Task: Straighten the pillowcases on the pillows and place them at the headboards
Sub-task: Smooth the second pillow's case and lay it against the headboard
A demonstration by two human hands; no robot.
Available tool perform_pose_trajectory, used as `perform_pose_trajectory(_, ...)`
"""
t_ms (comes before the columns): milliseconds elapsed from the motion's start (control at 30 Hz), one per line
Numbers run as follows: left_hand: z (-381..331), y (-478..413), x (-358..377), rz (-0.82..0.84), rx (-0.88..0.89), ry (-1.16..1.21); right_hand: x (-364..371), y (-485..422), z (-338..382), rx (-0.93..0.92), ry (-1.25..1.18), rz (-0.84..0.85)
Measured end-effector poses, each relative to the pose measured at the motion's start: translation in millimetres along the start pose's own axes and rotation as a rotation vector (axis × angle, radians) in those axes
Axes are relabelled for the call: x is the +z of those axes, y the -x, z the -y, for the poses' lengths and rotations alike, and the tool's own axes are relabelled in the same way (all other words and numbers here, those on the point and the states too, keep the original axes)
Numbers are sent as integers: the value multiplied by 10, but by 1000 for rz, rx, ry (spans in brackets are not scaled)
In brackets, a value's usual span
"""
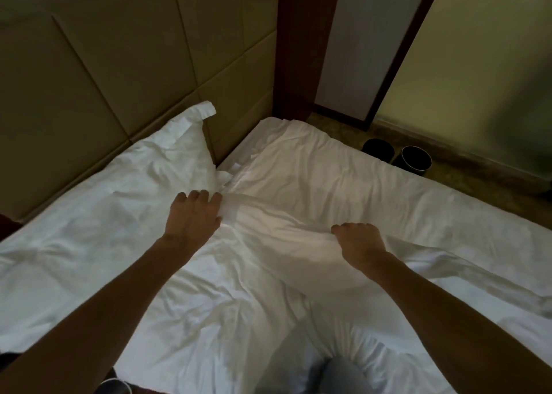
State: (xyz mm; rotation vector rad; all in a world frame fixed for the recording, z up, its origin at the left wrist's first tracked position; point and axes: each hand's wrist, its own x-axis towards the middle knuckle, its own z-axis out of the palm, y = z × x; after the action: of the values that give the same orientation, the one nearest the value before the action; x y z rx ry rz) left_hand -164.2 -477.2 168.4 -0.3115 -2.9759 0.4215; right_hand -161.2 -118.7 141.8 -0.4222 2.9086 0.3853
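Fingers (200, 195) of both hands pinch the pillow's (298, 244) near edge.

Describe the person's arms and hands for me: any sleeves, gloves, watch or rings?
Both forearms are bare as far as the frame shows, with no sleeve edge in view. The left hand and the right hand wear no gloves. No watch, bracelet or band shows at either wrist, and no ring is visible, though the fingers are partly curled into the white bedding and the light is dim.
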Motion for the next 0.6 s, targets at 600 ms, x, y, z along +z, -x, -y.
perform_pose_trajectory(600,-710,-267,416,162,345,33,-117,714,-738,109,-224,290)
